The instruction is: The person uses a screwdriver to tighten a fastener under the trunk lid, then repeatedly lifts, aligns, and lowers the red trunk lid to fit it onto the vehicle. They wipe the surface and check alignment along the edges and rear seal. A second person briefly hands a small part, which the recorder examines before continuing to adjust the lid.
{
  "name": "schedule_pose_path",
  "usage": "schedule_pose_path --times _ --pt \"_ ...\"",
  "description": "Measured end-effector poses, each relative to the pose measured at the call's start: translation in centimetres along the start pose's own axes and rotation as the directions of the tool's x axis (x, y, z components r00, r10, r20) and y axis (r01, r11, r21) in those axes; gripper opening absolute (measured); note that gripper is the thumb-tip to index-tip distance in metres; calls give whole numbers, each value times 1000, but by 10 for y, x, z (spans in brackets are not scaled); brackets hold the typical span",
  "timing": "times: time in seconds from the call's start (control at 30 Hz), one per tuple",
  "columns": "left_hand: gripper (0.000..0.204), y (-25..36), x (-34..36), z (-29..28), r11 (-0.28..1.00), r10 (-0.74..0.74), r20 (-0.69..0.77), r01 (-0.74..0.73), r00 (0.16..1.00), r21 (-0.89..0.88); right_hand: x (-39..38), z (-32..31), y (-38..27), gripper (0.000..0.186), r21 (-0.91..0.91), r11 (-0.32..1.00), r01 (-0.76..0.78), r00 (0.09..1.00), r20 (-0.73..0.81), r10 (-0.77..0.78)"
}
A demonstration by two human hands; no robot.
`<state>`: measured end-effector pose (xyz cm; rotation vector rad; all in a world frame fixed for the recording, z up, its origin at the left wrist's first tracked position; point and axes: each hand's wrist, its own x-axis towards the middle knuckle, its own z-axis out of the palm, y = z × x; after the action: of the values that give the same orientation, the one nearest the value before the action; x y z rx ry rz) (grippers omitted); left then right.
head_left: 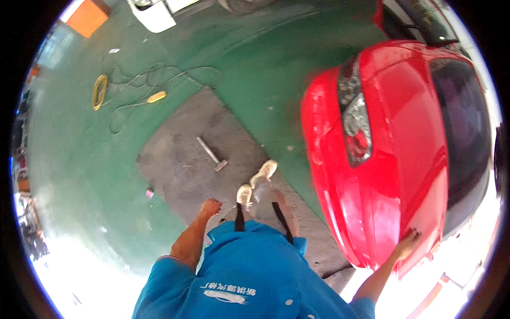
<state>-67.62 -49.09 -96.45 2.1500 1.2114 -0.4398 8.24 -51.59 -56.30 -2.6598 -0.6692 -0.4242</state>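
Note:
On my right stands a red car [390, 159] with a clear lamp [357, 127] in its side nearest me. My right hand [408, 243] lies on the red bodywork near its lower end, fingers stretched out and touching the panel. My left hand [211, 206] hangs beside my body above the grey mat, its fingers curled in, and no object shows in it. On the mat [180, 122], ahead of my shoes, rests a hammer [212, 154] with a pale handle. Nothing touches the hammer.
A grey cable [143, 80] lies in loops on the green floor, with a coiled yellow cord [99, 92] and a yellow block [156, 97] by it. Part of a white vehicle [154, 16] and an orange box [87, 18] are at the far side. My shoes [244, 195] stand on the mat.

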Motion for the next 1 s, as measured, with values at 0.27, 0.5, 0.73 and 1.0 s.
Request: schedule_pose_path --times 0.27,0.5,0.73,1.0 --pt "23 -70 31 -28 925 -68 57 84 996 -370 -2 20 24 59 28 986 -166 940 -299 167" --pt "23 -79 104 -189 -6 -523 373 435 766 -901 0 26 34 56 -46 945 -325 886 -364 287" --pt "19 -161 134 -261 999 26 -125 -22 992 32 -80 25 -94 56 151 924 -350 843 -379 382" --pt "20 -408 235 -319 326 -240 206 279 949 -903 -303 125 -242 29 300 797 -524 845 61 532"
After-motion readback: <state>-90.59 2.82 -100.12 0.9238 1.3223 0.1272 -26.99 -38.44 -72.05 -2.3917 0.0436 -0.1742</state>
